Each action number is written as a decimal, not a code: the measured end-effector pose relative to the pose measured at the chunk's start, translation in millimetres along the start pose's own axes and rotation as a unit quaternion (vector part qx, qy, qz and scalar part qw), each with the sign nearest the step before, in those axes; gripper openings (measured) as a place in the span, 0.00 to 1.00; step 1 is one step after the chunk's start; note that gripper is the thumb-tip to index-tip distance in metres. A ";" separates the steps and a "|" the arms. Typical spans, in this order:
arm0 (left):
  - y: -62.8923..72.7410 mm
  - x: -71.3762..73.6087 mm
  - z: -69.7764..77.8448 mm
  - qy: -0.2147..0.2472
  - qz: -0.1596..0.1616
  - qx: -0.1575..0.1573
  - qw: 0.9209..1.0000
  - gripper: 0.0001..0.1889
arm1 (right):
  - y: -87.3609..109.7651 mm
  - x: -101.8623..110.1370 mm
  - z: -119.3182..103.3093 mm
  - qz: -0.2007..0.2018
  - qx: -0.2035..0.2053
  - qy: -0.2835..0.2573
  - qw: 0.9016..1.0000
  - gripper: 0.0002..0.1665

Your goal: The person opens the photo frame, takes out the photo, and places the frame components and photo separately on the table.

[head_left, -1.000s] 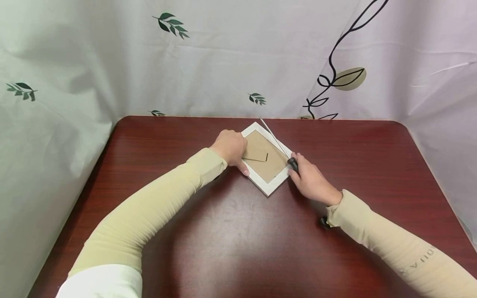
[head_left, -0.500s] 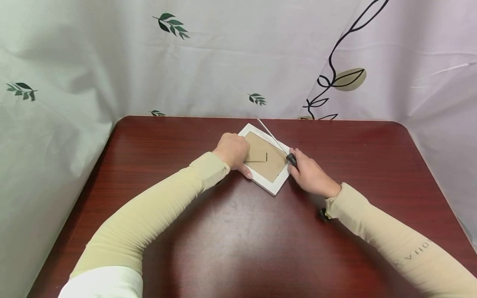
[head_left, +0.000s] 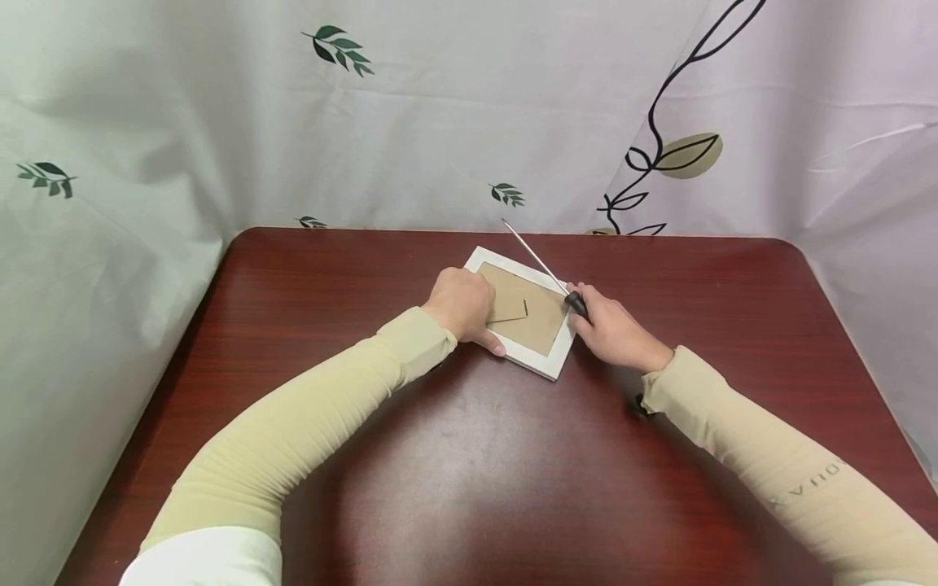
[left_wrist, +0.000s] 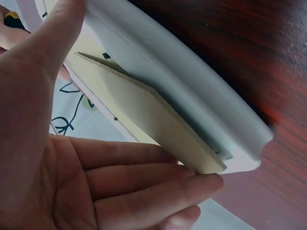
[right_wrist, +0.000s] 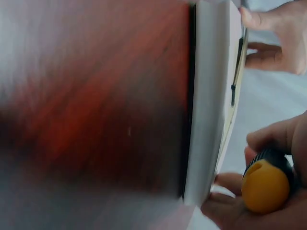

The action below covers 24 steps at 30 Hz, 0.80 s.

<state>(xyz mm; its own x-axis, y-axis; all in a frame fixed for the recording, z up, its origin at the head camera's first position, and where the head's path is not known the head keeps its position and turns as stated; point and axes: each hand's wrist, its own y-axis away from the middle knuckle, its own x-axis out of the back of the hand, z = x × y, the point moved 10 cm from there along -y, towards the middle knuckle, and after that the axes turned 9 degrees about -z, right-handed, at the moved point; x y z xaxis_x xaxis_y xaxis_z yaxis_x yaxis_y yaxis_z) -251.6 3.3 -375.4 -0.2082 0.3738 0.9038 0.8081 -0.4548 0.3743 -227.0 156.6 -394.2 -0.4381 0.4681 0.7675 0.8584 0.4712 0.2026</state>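
Note:
A white picture frame [head_left: 529,356] lies face down, its brown backing board [head_left: 531,289] upward. My left hand [head_left: 463,305] grips its left side, the thumb along the near edge. In the left wrist view a stand flap [left_wrist: 148,108] rises at a slant from the back, with my fingertips at its free end. My right hand [head_left: 619,332] holds a screwdriver [head_left: 576,304] by its black handle, yellow at the butt in the right wrist view. Its metal shaft points to the far left over the frame. Fingers of that hand touch the frame's right corner.
The frame rests on a dark red-brown wooden table [head_left: 454,480], near its far edge. Behind and beside the table hangs a pale curtain [head_left: 440,114] with leaf prints. A small black object [head_left: 639,405] shows beneath the right cuff.
The frame has turned counter-clockwise on the table, its near corner swinging to the right. My left hand has shifted slightly right and nearer; the right hand with the screwdriver has moved slightly farther away.

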 end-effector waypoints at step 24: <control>3.8 -2.9 12.0 -0.017 -0.004 0.074 0.997 0.46 | -23.5 17.6 14.7 -0.016 0.021 0.020 0.999 0.15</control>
<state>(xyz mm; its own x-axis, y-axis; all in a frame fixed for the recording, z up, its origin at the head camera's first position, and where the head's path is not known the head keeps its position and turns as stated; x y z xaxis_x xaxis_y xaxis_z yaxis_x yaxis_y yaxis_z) -241.3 10.2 -379.0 -0.1972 0.4055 0.8926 0.8800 -0.3280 0.3434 -258.9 164.8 -394.4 -0.4532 0.4228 0.7848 0.8319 0.5170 0.2019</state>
